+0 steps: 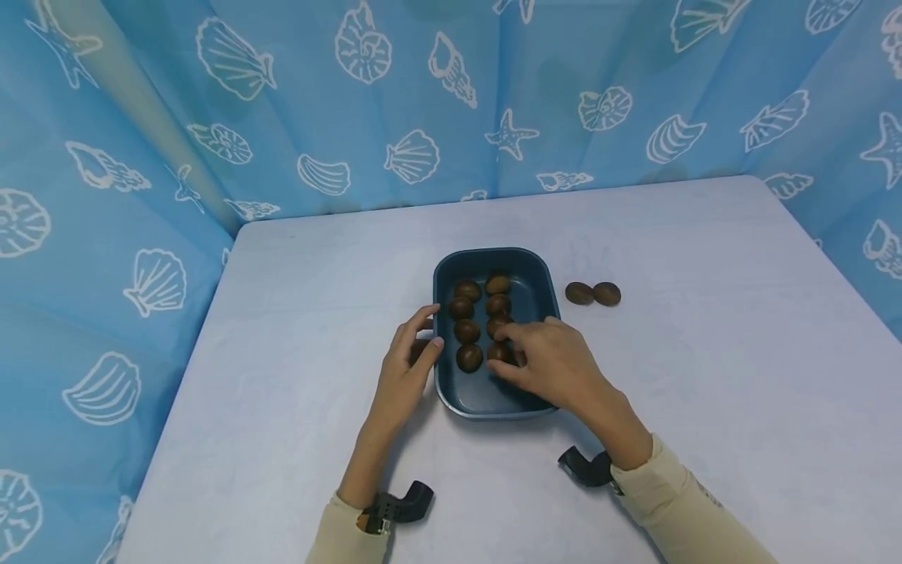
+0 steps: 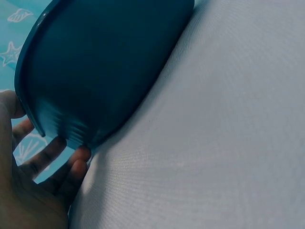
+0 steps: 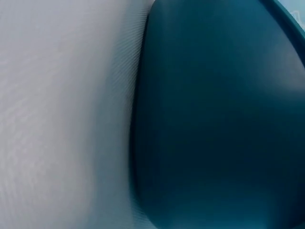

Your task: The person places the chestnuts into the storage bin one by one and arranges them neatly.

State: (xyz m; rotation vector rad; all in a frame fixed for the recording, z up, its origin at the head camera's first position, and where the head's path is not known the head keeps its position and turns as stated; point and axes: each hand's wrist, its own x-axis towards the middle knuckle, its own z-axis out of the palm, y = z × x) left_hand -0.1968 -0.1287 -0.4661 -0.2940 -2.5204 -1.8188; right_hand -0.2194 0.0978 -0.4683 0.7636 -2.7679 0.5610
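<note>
In the head view a dark blue tray (image 1: 486, 399) holds dark brown egg-shaped pieces in two columns, including one at the front left (image 1: 469, 358). My right hand (image 1: 557, 360) reaches over the tray's right rim, its thumb and fingers pinching the front brown piece (image 1: 499, 352) of the right column and partly covering it. At the left side is my left hand (image 1: 405, 372), thumb and index fingertips right at the rim. In the left wrist view, loosely bent fingers (image 2: 47, 155) rest their tips against the tray's outer wall (image 2: 105, 62). The right wrist view shows only tray wall (image 3: 214, 119) and cloth.
Two more brown pieces (image 1: 593, 294) lie side by side on the white tablecloth (image 1: 705, 329), right of the tray. A blue curtain (image 1: 465, 94) with white shell prints hangs behind and left of the table. Black wrist cameras (image 1: 412, 503) sit at both sleeves.
</note>
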